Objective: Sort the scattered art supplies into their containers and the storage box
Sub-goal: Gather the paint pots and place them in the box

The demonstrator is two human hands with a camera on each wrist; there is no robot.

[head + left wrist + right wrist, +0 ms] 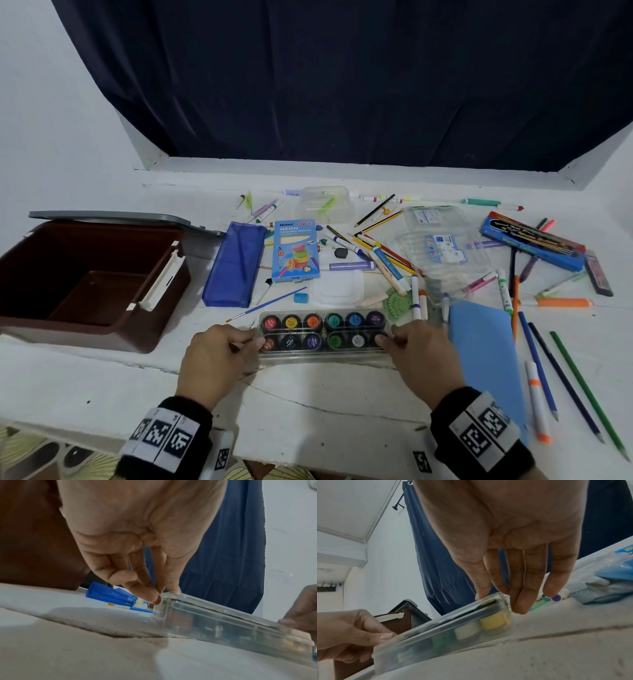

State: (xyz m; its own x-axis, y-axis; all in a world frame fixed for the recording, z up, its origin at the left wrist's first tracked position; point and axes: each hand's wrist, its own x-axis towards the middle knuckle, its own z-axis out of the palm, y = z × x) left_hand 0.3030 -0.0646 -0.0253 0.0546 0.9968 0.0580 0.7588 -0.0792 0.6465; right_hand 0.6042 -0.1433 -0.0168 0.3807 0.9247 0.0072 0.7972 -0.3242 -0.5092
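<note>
**Both hands on the paint case**

Nearest, the left hand [219,356] and right hand [419,356] pinch the two short ends of a clear paint case [323,334], thumbs on its lid and fingers at its ends. The case lies on the white surface [308,404], lid closed over two rows of small paint pots in mixed colours. Just right of it lies a light blue folder [486,346] with loose pencils beside it. Left stands the open brown storage box [85,284], nothing seen inside, its grey lid tipped back. Beyond the case lie a blue mesh pouch [233,263], a box of neon pencils [296,250], clear plastic trays [442,246] and scattered markers. Farthest, a clear tub [325,202] holds a green marker.
</note>
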